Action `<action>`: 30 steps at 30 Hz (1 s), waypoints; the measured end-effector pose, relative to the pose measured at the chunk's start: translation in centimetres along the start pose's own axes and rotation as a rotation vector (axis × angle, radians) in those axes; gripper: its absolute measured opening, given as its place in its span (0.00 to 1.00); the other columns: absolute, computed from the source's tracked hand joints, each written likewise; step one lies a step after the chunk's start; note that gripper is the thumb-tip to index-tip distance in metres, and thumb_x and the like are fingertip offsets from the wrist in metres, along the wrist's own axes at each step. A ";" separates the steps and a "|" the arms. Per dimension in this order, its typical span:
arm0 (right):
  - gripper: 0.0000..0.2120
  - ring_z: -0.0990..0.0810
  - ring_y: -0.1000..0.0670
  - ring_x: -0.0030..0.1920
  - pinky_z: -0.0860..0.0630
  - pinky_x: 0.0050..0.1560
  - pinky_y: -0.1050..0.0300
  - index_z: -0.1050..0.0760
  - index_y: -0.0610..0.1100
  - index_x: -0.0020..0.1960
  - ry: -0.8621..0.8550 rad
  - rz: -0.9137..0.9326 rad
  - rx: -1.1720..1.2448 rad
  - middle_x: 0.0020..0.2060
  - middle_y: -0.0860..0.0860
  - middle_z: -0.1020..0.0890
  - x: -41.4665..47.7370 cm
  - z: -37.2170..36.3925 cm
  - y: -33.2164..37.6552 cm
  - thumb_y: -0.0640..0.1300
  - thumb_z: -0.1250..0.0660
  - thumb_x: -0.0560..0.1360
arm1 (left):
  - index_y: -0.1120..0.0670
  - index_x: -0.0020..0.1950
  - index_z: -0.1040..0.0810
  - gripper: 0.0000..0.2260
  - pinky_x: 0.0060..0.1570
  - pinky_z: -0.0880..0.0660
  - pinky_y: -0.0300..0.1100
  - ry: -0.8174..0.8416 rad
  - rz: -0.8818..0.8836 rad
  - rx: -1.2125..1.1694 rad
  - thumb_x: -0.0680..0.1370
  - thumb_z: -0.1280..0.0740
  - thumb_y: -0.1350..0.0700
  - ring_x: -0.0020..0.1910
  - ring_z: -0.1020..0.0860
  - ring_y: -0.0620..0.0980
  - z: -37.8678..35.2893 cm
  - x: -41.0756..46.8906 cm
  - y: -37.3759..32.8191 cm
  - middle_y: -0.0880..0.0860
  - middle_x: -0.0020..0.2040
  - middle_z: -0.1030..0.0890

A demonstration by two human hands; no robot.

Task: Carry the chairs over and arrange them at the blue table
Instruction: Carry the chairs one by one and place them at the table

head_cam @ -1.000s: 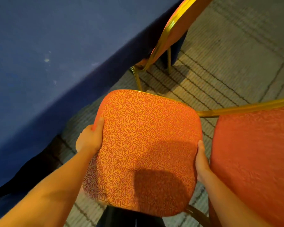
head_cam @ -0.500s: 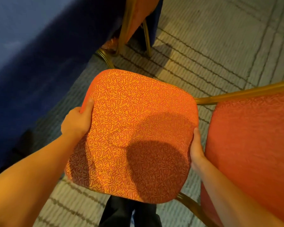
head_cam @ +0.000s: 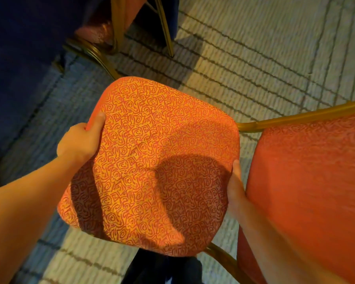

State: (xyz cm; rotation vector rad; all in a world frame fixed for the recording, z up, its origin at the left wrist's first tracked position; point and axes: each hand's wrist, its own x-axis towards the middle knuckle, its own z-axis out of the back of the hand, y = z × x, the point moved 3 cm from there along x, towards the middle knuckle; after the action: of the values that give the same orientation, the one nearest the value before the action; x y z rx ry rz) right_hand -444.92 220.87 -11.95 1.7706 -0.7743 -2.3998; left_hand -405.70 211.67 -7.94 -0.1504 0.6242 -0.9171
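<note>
Left hand [head_cam: 78, 144] is curling round the near-left edge of the patterned chair seat [head_cam: 152, 165], thumb on top, while the right hand [head_cam: 236, 187] is clasping the opposite edge, just beside the red chair back [head_cam: 307, 191]. Since a second ago the seat is sitting farther out from the blue-draped surface [head_cam: 19, 48], so the person seems to be still adjusting its place next to the neighbouring chair [head_cam: 103, 31], which is tucked in there. Striped carpet [head_cam: 254, 58] is stretching away beneath.

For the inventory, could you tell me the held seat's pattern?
Orange seat with red squiggly swirls; head view.
</note>
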 end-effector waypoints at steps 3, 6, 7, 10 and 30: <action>0.40 0.22 0.44 0.60 0.31 0.69 0.44 0.22 0.55 0.48 -0.001 0.011 -0.012 0.58 0.50 0.19 0.5 -0.8 -1.1 0.85 0.47 0.58 | 0.58 0.39 0.24 0.37 0.45 0.31 0.50 0.017 0.011 0.039 0.74 0.54 0.26 0.42 0.27 0.58 -1.8 0.7 0.2 0.57 0.41 0.24; 0.28 0.21 0.46 0.51 0.28 0.61 0.50 0.23 0.53 0.44 -0.045 0.045 0.009 0.53 0.49 0.19 1.7 -0.7 -1.9 0.75 0.46 0.72 | 0.57 0.38 0.26 0.35 0.44 0.33 0.49 -0.007 0.026 0.071 0.75 0.54 0.27 0.42 0.28 0.58 -2.8 1.1 0.9 0.55 0.38 0.26; 0.25 0.22 0.47 0.48 0.28 0.58 0.52 0.24 0.52 0.44 -0.059 0.021 0.014 0.51 0.49 0.19 2.1 -0.7 -2.3 0.71 0.46 0.75 | 0.57 0.38 0.26 0.35 0.43 0.33 0.49 -0.005 0.040 0.078 0.75 0.54 0.27 0.42 0.28 0.58 -3.0 1.0 1.0 0.55 0.37 0.27; 0.25 0.23 0.49 0.44 0.29 0.56 0.52 0.23 0.50 0.49 -0.076 0.019 0.003 0.51 0.48 0.20 2.5 -0.5 -2.3 0.69 0.46 0.77 | 0.57 0.40 0.26 0.35 0.44 0.33 0.49 -0.016 0.068 0.123 0.75 0.55 0.27 0.45 0.25 0.61 -3.1 1.0 1.0 0.58 0.43 0.23; 0.18 0.23 0.44 0.58 0.31 0.53 0.58 0.28 0.38 0.67 0.070 0.239 -0.449 0.54 0.47 0.23 -8.6 0.6 2.1 0.41 0.36 0.78 | 0.58 0.66 0.27 0.19 0.60 0.31 0.50 0.043 -0.213 0.034 0.77 0.36 0.51 0.63 0.28 0.61 -4.1 -15.0 -5.7 0.61 0.63 0.25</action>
State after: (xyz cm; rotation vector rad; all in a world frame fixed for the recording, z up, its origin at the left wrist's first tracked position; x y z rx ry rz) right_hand -443.05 222.15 -3.39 1.4809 -0.3711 -2.1301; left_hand -418.73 220.42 -2.53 -0.1694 0.6398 -1.1388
